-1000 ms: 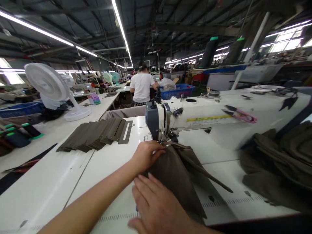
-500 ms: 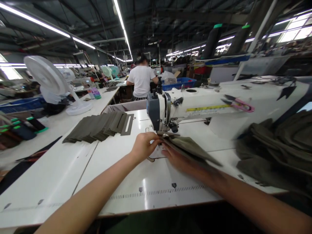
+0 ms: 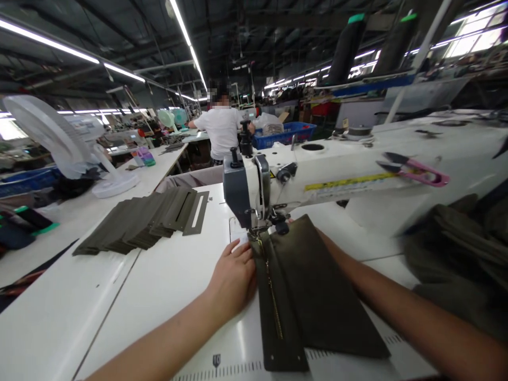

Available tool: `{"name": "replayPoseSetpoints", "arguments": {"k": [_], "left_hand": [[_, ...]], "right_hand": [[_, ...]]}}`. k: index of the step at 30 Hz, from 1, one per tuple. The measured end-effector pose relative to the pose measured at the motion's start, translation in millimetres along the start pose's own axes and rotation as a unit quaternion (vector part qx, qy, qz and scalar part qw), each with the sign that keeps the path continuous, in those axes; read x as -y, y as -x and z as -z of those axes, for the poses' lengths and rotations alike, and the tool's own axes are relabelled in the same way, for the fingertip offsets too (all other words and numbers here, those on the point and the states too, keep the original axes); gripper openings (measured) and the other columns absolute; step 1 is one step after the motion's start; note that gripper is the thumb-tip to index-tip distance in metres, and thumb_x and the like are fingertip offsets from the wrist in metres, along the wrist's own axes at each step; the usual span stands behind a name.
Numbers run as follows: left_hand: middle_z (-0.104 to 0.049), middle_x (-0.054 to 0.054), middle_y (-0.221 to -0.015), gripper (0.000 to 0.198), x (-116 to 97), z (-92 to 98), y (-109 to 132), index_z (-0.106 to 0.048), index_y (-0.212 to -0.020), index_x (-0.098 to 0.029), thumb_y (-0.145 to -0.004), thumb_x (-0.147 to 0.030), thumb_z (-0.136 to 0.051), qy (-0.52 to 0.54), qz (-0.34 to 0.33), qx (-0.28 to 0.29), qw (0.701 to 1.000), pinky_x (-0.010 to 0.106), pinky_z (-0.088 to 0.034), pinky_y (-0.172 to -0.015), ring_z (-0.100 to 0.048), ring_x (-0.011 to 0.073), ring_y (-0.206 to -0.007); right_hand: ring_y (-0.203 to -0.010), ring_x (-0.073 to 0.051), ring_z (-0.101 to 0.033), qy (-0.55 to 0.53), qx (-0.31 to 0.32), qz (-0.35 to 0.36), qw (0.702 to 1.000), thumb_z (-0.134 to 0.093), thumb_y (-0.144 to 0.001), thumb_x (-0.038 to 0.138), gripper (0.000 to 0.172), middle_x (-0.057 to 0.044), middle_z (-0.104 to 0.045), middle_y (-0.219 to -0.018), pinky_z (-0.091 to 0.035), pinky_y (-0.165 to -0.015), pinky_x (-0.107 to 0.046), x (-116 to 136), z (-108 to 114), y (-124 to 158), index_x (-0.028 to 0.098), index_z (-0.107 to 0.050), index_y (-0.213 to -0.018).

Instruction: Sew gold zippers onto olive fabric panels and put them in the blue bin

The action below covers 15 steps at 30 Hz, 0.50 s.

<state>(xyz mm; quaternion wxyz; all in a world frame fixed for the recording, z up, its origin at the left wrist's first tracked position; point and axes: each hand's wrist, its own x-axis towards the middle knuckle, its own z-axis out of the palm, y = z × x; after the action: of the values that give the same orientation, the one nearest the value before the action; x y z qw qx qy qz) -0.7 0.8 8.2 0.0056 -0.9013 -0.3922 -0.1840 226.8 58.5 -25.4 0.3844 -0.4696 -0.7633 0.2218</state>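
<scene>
A dark olive fabric piece with a brass zipper [image 3: 272,296] lies under the needle and presser foot of a white sewing machine [image 3: 254,185]. Its wider panel [image 3: 321,291] spreads to the right of the zipper strip. My left hand [image 3: 234,275] rests at the strip's left edge, fingers extended near the presser foot and holding nothing. My right hand [image 3: 328,244] reaches behind the raised far edge of the wide panel. That panel and the machine head hide its fingers, so their grip cannot be made out.
Slotted olive pieces [image 3: 135,219] lie in an overlapping row on the left of the table. Pink-handled thread snips [image 3: 416,169] sit on the machine arm. Dark fabric [image 3: 464,254] is heaped at right. A white fan [image 3: 115,182] stands left; a co-worker [image 3: 222,132] is ahead.
The fabric piece, previously folded and lifted at the needle, now lies spread with its zipper facing up. My left hand has gone from pinching it to lying flat; my right hand has moved behind the panel.
</scene>
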Motion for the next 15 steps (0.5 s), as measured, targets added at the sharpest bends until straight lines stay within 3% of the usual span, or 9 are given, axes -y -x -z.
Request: {"name": "replayPoseSetpoints", "arguments": {"k": [3,6,9,12,15], "left_hand": [[-0.063,0.010,-0.103,0.023,-1,-3.8,-2,-0.062,-0.090,-0.015,-0.077,-0.014,-0.043,-0.019,-0.001,-0.014,1.000,0.045,-0.030,-0.102,-0.050,0.0243,-0.111],[-0.064,0.011,-0.100,0.025,-2,-1.7,-2,-0.062,-0.089,-0.015,-0.071,-0.011,-0.044,-0.028,-0.004,-0.014,0.999,0.045,-0.032,-0.100,-0.053,0.0246,-0.107],[-0.064,0.011,-0.096,0.025,-3,0.0,-3,-0.062,-0.086,-0.015,-0.069,-0.011,-0.045,-0.032,0.000,-0.010,0.999,0.045,-0.032,-0.100,-0.054,0.0246,-0.104],[-0.064,0.011,-0.094,0.022,-3,-0.6,-5,-0.062,-0.083,-0.014,-0.069,-0.012,-0.046,-0.039,0.000,-0.005,0.999,0.045,-0.032,-0.100,-0.055,0.0242,-0.099],[-0.063,0.011,-0.092,0.018,-4,-1.3,-4,-0.061,-0.080,-0.014,-0.068,-0.011,-0.047,-0.044,0.000,-0.003,0.999,0.045,-0.032,-0.099,-0.056,0.0241,-0.095]], "right_hand": [[-0.085,-0.022,-0.060,-0.007,-0.066,-0.070,0.995,-0.033,-0.088,0.042,0.040,-0.007,-0.067,-0.090,-0.046,-0.074,-0.032,7,18,5,0.016,-0.064,-0.091],[-0.073,-0.021,-0.061,0.028,-0.085,-0.159,0.983,-0.027,-0.089,0.047,0.052,-0.005,-0.065,-0.070,-0.044,-0.067,-0.030,13,28,3,0.017,-0.065,-0.073],[-0.070,-0.019,-0.058,0.160,-0.053,-0.122,0.978,-0.041,-0.086,0.041,0.038,-0.003,-0.062,-0.069,-0.040,-0.062,-0.028,15,27,-1,0.017,-0.066,-0.071],[-0.080,-0.021,-0.054,0.338,-0.061,-0.058,0.937,-0.046,-0.086,0.030,0.027,-0.005,-0.061,-0.079,-0.036,-0.065,-0.030,14,22,-2,0.018,-0.067,-0.074],[-0.081,-0.023,-0.052,0.429,-0.052,-0.055,0.900,-0.047,-0.087,0.029,0.026,-0.008,-0.058,-0.081,-0.035,-0.065,-0.033,14,21,-2,0.015,-0.065,-0.075]]}}
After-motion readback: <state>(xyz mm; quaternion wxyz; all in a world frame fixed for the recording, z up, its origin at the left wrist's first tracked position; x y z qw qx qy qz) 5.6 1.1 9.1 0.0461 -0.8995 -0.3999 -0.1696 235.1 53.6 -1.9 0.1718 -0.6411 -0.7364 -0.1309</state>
